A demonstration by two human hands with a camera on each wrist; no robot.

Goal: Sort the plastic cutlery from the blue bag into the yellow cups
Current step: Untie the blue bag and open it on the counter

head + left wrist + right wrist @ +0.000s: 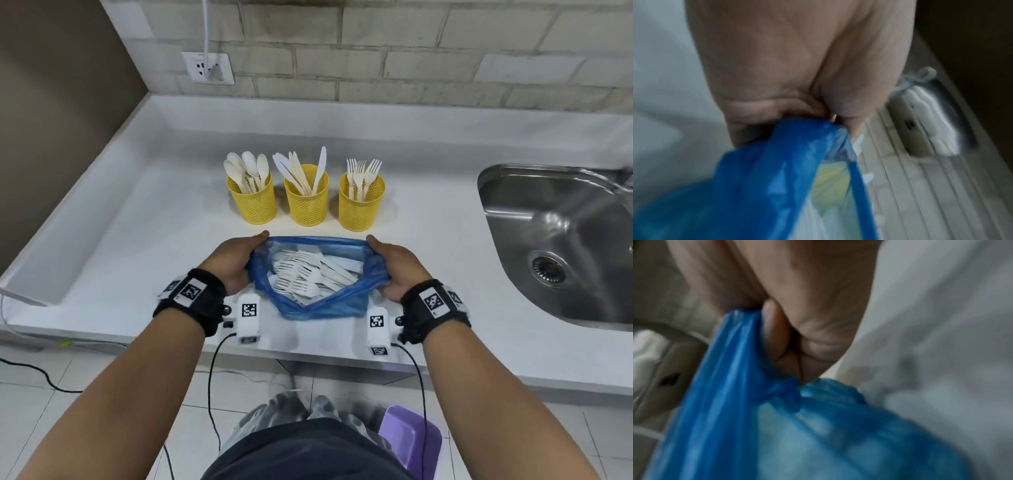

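A blue plastic bag lies on the white counter near its front edge, its mouth pulled wide. Several white plastic forks and other cutlery lie inside. My left hand grips the bag's left rim. My right hand grips the right rim. Behind the bag stand three yellow mesh cups in a row: the left one holds spoons, the middle one knives, the right one forks.
A steel sink is sunk into the counter at the right. A wall socket with a plugged cable sits on the brick wall behind. A purple bin stands on the floor below the counter edge.
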